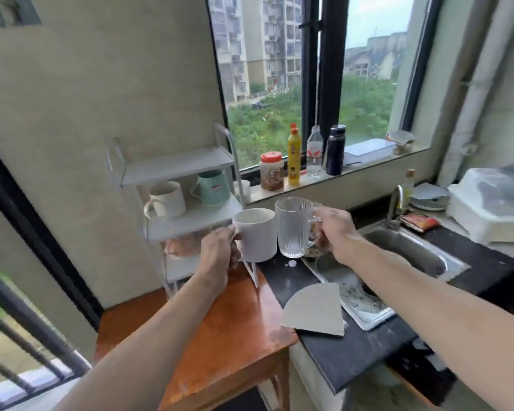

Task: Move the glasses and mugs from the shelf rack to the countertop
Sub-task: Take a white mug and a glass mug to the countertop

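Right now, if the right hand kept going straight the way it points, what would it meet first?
Probably the white mug held by the left hand. The right hand points up-left, and its glass mug sits right beside the white one, though depth is unclear.

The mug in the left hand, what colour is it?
The mug is plain white, seen in the head view.

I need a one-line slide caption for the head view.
Left hand holds a white mug, right hand a ribbed glass mug, both beside the shelf rack.
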